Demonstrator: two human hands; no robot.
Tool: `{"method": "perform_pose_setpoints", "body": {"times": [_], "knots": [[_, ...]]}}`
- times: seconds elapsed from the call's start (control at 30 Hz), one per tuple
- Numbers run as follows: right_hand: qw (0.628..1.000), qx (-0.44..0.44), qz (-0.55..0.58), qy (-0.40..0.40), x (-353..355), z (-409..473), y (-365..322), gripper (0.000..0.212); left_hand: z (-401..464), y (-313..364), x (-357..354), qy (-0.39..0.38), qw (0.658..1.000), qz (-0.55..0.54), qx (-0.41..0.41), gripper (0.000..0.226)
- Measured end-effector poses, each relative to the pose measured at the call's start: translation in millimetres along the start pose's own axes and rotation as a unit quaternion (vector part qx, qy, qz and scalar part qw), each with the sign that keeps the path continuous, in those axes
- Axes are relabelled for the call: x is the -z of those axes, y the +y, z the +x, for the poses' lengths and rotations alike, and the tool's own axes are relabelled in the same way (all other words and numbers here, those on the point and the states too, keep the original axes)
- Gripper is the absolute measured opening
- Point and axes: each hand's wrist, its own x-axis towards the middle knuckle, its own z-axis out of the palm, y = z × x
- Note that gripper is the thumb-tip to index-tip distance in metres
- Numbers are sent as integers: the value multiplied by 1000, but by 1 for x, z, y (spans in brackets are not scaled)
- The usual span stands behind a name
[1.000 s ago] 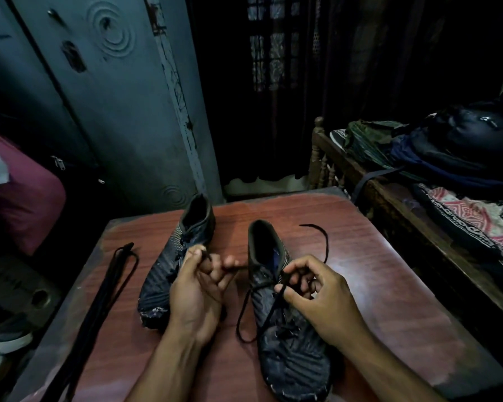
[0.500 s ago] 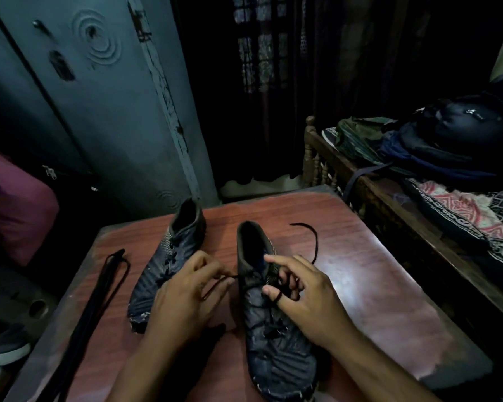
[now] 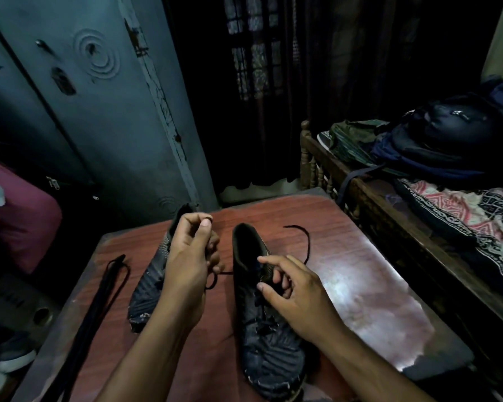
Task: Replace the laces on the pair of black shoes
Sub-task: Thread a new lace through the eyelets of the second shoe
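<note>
Unlacing step: left hand [image 3: 190, 253] fingers pinch old lace [image 3: 224, 274], right hand [image 3: 296, 288] fingers spread on right shoe [image 3: 262, 320]; next, free the eyelet below them.

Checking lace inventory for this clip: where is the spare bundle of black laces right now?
In the head view, the bundle of black laces lies along the left edge of the table, left of the left shoe and clear of both hands.
</note>
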Motion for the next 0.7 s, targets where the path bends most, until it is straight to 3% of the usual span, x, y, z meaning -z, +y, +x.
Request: {"method": "perform_pose_setpoints", "body": {"times": [0.17, 0.47, 0.53, 0.6, 0.7], "knots": [[998, 15, -65, 7, 2, -1, -3, 45, 18, 21, -14, -18, 998, -9, -62, 15], [998, 2, -48, -36, 5, -1, -7, 40, 37, 23, -50, -57, 987, -143, -42, 22], [999, 0, -42, -30, 4, -1, -7, 42, 40, 8, -52, -55, 994, -93, -33, 25], [999, -8, -33, -16, 4, -2, -7, 46, 39, -14, -47, -65, 995, 54, -57, 20], [999, -25, -45, -4, 4, -1, -4, 46, 33, -34, -30, -127, 933, 303, -146, 17]]}}
